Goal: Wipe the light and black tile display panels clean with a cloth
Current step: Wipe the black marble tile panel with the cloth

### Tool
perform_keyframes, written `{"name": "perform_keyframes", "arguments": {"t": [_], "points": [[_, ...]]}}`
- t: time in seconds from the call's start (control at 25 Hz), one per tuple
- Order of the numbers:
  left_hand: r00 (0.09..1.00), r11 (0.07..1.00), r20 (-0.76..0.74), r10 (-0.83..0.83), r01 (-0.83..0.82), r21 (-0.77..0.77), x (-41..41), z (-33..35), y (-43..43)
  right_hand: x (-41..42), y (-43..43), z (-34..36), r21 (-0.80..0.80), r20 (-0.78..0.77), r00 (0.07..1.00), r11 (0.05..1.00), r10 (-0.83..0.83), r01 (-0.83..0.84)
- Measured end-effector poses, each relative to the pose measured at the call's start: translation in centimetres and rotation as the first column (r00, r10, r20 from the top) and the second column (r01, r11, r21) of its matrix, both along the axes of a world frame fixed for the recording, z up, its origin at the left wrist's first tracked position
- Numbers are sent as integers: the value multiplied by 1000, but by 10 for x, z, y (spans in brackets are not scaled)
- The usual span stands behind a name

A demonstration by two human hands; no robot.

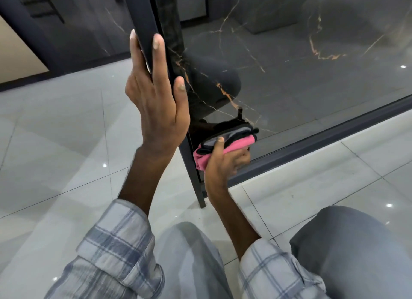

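At the far left edge a beige surface is seen behind a floor of glossy pale grey tiles. Left of centre, the left hand is raised and closed around the upright dark metal frame at the panel's left edge. The thumb is set on the far side and the fingers are laid along the near face. To its right, the glossy black tile display panel, veined in white and gold, is stood on the floor and fills the upper right of the view. Reflections are shown in its surface. Low at the panel's bottom left corner, a folded pink, grey and black cloth is pressed against the black surface, just above the frame's bottom rail. The cloth is gripped by the right hand, with the thumb curled over its top and the fingers underneath. Rolled checked shirt sleeves are seen on both forearms, and grey trousers at the bottom right.
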State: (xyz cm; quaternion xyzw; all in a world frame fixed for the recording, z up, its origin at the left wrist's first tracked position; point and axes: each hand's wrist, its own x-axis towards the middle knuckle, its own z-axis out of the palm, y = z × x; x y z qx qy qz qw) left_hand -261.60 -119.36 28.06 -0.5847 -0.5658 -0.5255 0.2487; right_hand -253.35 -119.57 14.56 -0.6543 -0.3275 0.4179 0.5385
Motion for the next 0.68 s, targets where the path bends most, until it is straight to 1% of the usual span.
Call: {"name": "perform_keyframes", "arguments": {"t": [0.04,0.08,0.12,0.16,0.2,0.24,0.28,0.32,0.36,0.4,0.44,0.48,0.52,0.6,0.64,0.68], "points": [[1000,998,-9,-16,15,-67,5,-4,-5,3,0,10,101,80,997,995,5,-13],[999,993,-28,-41,37,-108,8,-7,-7,9,-1,15,193,149,989,981,-5,-24],[997,991,-52,-49,42,-125,10,-7,-8,15,0,14,261,186,982,965,-18,-32],[997,991,-69,-40,30,-134,12,-7,-7,21,3,7,286,196,980,958,-25,-33],[997,990,-78,-26,15,-140,12,-7,-6,26,8,-6,247,179,984,969,-21,-24],[996,990,-82,-18,7,-138,12,-8,-4,30,13,-23,144,121,992,990,-21,3],[997,992,-80,-15,5,-128,12,-11,-3,31,18,-41,-13,4,999,999,-53,53],[997,993,-78,-18,9,-118,11,-12,-2,31,19,-57,-207,-159,981,975,-115,81],[997,994,-79,-21,12,-113,10,-13,-1,29,18,-72,-368,-341,921,928,-189,54],[996,994,-87,-28,19,-112,8,-12,-2,25,13,-78,-440,-498,838,898,-221,-25],[994,993,-103,-31,19,-114,7,-11,-3,20,8,-83,-455,-589,781,884,-208,-107],[993,993,-118,-20,6,-120,4,-11,-4,15,3,-78,-431,-644,738,892,-201,-134],[992,991,-127,8,-25,-132,2,-11,-5,10,4,-73,-405,-654,734,904,-180,-139],[989,981,-128,67,-89,-170,-2,-13,-8,4,13,-51,-377,-517,846,922,-132,-87],[990,978,-122,75,-97,-187,-2,-14,-9,5,18,-33,-369,-450,877,929,-171,-9],[991,976,-115,72,-94,-199,-4,-16,-10,8,25,-19,-303,-378,903,949,-202,86]]}}
